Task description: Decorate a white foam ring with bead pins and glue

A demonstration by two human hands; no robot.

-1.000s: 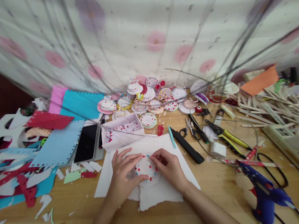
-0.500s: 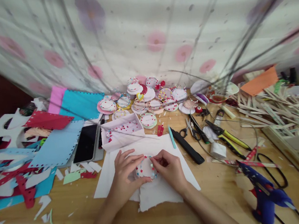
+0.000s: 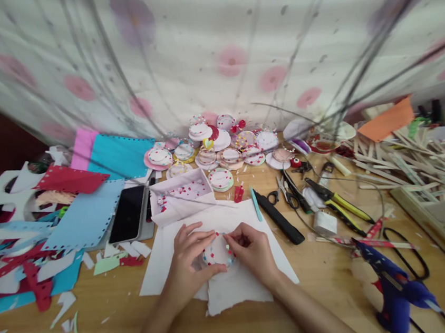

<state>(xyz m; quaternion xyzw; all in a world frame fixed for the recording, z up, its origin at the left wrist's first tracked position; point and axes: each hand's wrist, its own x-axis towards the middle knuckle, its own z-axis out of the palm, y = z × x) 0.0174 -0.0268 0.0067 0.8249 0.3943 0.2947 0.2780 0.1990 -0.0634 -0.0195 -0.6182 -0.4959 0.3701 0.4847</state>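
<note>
A small white round disc, ringed with red and light-blue beads, sits between my hands over torn white paper. My left hand holds its left rim, with the thumb below and the forefinger above. At the upper right rim, the thumb and forefinger of my right hand are pinched together; whatever is between their tips is hidden. Under the hands lies a larger white sheet. Just behind stands a white open box holding loose red and blue beads.
Several beaded paper discs are piled at the back. To the right lie a black utility knife, scissors, yellow-handled pliers and a blue glue gun. A phone and felt scraps are at left.
Both hands stay in almost the same place around the disc. Only a very slight shift of the fingers shows.
</note>
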